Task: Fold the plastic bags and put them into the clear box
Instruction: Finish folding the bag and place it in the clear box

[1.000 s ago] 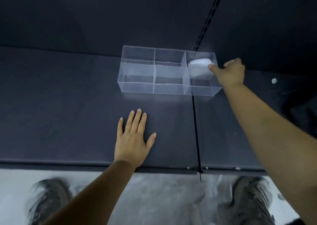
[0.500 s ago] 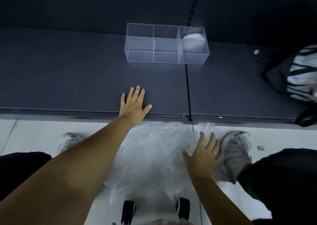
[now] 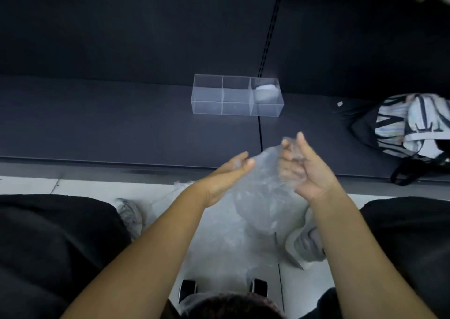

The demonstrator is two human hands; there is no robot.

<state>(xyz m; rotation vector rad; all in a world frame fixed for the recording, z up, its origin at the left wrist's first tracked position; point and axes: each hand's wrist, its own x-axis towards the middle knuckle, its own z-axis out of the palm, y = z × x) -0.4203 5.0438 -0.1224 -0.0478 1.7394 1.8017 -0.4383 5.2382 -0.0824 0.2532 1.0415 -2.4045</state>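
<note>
Left hand (image 3: 227,174) and right hand (image 3: 303,172) pinch the top of a plastic bag (image 3: 263,197) with curled fingers (image 3: 301,146); it hangs lengthwise toward the floor (image 3: 97,187), short of the table's (image 3: 121,129) clear box (image 3: 207,107).

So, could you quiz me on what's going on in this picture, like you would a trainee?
1. True or false: the clear box is empty.
2. What holds the loose plastic bag? A) the left hand only B) the right hand only C) both hands
3. Fill in: the folded bag lies at the box's ____ end.
Key: 1 false; 2 C; 3 right.
</note>
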